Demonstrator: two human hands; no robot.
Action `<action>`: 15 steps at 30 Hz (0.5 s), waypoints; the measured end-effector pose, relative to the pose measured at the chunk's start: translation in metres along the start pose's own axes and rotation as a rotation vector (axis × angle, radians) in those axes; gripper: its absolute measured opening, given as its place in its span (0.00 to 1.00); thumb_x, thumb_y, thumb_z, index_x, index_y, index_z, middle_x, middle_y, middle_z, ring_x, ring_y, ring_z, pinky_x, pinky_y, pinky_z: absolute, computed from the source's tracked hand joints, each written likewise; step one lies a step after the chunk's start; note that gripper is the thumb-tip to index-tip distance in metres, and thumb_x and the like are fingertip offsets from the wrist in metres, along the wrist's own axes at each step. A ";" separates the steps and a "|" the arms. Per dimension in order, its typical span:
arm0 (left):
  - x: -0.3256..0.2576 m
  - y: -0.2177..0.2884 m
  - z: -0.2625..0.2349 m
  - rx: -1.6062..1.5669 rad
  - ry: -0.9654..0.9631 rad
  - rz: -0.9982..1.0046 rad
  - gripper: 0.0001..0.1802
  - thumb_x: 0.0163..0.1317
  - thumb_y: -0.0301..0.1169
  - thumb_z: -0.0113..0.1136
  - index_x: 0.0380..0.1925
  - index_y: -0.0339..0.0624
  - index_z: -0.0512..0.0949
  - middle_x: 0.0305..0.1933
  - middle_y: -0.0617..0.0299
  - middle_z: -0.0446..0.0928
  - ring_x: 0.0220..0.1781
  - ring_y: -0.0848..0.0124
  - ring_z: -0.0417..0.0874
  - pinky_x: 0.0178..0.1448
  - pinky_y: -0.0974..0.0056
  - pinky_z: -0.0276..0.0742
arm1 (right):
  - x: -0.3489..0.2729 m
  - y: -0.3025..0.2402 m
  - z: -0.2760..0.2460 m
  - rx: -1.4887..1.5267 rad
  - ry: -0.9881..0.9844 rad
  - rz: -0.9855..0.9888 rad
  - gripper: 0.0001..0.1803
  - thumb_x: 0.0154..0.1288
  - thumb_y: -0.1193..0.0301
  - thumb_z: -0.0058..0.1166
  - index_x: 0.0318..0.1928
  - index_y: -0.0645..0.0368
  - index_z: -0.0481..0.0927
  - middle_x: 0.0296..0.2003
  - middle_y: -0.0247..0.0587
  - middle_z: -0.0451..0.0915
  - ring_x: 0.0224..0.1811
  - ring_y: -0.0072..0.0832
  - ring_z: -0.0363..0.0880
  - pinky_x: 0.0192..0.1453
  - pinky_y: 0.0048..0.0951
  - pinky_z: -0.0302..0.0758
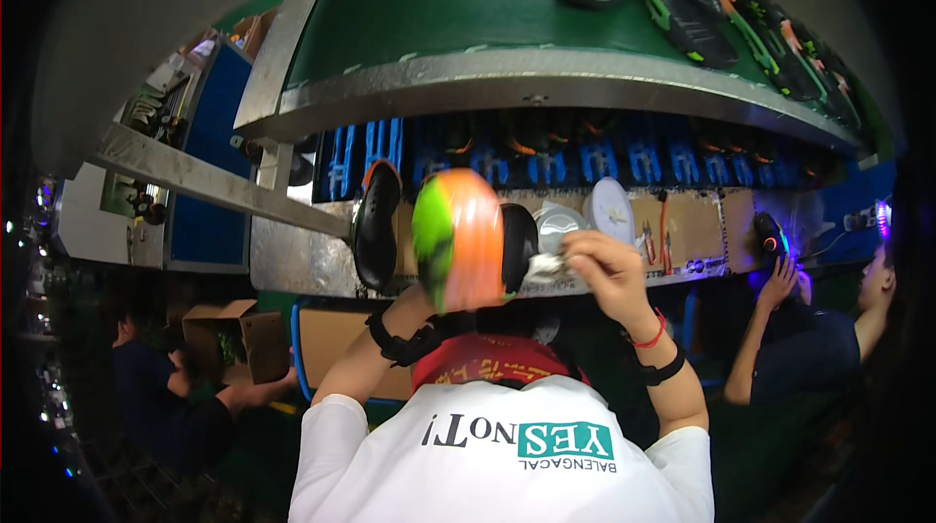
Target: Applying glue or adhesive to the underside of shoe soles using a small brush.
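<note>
An orange and green shoe sole (458, 240), smeared by motion, is held up in front of me over the bench. My left hand (417, 301) grips it from its lower left side; most of the fingers are hidden behind it. To the right, my right hand (606, 270) is closed in a pinch on a crumpled white cloth (548, 267), apart from the sole. Black soles lie on either side of the held one: one with an orange edge (376, 226) on the left, another (520, 245) partly covered on the right.
A round clear dish (560, 226), a white lid (610, 209) and red-handled pliers (664, 235) lie on the cardboard-covered bench. Behind runs a rack with blue holders (546, 164). Above it, a green conveyor (429, 11) carries several soles. Co-workers sit at both sides.
</note>
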State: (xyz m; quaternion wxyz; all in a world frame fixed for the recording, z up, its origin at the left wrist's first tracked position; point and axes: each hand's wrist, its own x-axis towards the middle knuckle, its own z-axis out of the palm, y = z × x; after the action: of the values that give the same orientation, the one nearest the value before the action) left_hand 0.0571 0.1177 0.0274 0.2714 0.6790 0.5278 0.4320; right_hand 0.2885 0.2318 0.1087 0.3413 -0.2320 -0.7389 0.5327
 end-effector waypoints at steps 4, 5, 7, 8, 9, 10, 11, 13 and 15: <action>0.073 0.041 0.002 -0.313 0.345 0.136 0.55 0.40 0.42 0.78 0.64 0.38 0.55 0.53 0.49 0.70 0.69 0.58 0.59 0.70 0.51 0.57 | -0.016 0.009 -0.046 0.113 0.573 0.171 0.07 0.68 0.77 0.50 0.42 0.66 0.81 0.37 0.33 0.80 0.25 0.07 0.64 0.26 0.11 0.59; 0.097 0.045 -0.008 -0.391 0.272 0.153 0.54 0.45 0.38 0.75 0.66 0.39 0.50 0.51 0.51 0.71 0.67 0.60 0.62 0.69 0.52 0.59 | -0.017 0.004 -0.056 0.138 0.616 0.148 0.08 0.69 0.77 0.51 0.43 0.66 0.81 0.33 0.31 0.78 0.24 0.07 0.63 0.26 0.12 0.58; 0.142 0.033 -0.018 -0.667 0.183 0.039 0.48 0.55 0.37 0.68 0.67 0.40 0.47 0.48 0.53 0.72 0.61 0.63 0.69 0.67 0.56 0.64 | -0.016 0.000 -0.066 0.167 0.649 0.116 0.08 0.69 0.76 0.51 0.44 0.67 0.81 0.29 0.30 0.77 0.23 0.07 0.62 0.25 0.12 0.57; 0.161 0.021 -0.016 -0.870 0.166 -0.094 0.43 0.61 0.40 0.63 0.68 0.41 0.49 0.48 0.54 0.73 0.57 0.64 0.72 0.65 0.58 0.66 | -0.015 0.000 -0.067 0.184 0.633 0.112 0.09 0.69 0.75 0.51 0.44 0.67 0.81 0.27 0.28 0.76 0.23 0.07 0.61 0.24 0.12 0.56; 0.187 0.033 -0.024 -1.013 0.216 -0.121 0.39 0.64 0.45 0.57 0.67 0.37 0.52 0.54 0.49 0.70 0.58 0.61 0.72 0.65 0.59 0.68 | -0.015 0.002 -0.069 0.201 0.623 0.114 0.09 0.69 0.74 0.52 0.44 0.67 0.81 0.25 0.26 0.74 0.22 0.07 0.60 0.24 0.13 0.55; 0.213 0.047 -0.029 -1.158 0.257 -0.153 0.38 0.68 0.51 0.51 0.65 0.33 0.55 0.59 0.45 0.67 0.59 0.57 0.73 0.64 0.60 0.70 | -0.018 0.012 -0.069 0.201 0.632 0.117 0.09 0.69 0.74 0.52 0.44 0.67 0.81 0.25 0.26 0.74 0.22 0.07 0.60 0.24 0.13 0.55; 0.227 0.049 -0.031 -1.216 0.334 -0.221 0.37 0.68 0.53 0.48 0.60 0.27 0.62 0.58 0.44 0.69 0.59 0.57 0.74 0.66 0.56 0.69 | -0.021 0.025 -0.066 0.159 0.604 0.172 0.09 0.69 0.74 0.53 0.45 0.66 0.81 0.27 0.25 0.75 0.22 0.07 0.60 0.24 0.12 0.56; 0.221 0.050 -0.032 -1.205 0.326 -0.342 0.32 0.70 0.46 0.50 0.57 0.23 0.64 0.59 0.42 0.69 0.60 0.57 0.74 0.66 0.55 0.71 | -0.023 0.044 -0.054 0.089 0.524 0.250 0.10 0.68 0.73 0.55 0.46 0.65 0.81 0.30 0.24 0.76 0.23 0.07 0.61 0.25 0.11 0.56; 0.188 0.049 -0.023 -0.989 0.149 -0.301 0.26 0.69 0.40 0.52 0.58 0.28 0.67 0.60 0.43 0.69 0.58 0.60 0.76 0.62 0.59 0.74 | -0.029 0.071 -0.041 0.030 0.428 0.302 0.09 0.66 0.74 0.55 0.43 0.66 0.81 0.33 0.29 0.79 0.25 0.13 0.67 0.27 0.18 0.63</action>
State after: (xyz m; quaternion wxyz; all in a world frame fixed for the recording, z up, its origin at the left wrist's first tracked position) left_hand 0.0738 0.2801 0.1348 0.5805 0.3539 0.3704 0.6329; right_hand 0.3372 0.2597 0.0423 0.4099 -0.4420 -0.5988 0.5273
